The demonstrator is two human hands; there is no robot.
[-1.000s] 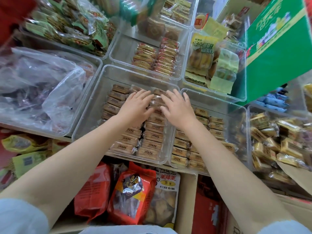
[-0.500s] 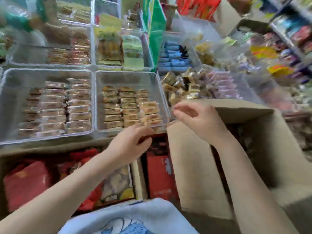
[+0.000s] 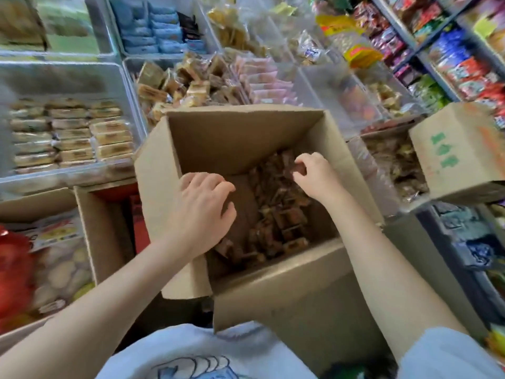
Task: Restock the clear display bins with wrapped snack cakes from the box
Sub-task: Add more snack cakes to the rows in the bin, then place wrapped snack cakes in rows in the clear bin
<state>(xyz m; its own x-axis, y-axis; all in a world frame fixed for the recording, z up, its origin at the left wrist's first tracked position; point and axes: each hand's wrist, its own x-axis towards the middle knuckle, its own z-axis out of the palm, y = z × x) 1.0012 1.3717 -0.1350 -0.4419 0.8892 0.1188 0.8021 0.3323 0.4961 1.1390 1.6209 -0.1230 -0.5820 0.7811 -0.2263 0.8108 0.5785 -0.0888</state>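
Both hands reach into the cardboard box at frame centre: left hand loosely spread, empty; right hand curling onto wrapped snack cakes. The clear bin at left sits part-filled; plenty remains boxed.

Shop interior, seen from above. Far right: grey metal shelving tilted across the view, packed with red, blue and green snack packets. A yellow price tag sits near the shelf's left edge. Near right: a second cardboard carton with green print, and beside it a clear bag of brown sweets. Near left: an open carton holding red bags. Light is even and soft, daylight-toned. Edges of the view are motion-blurred.
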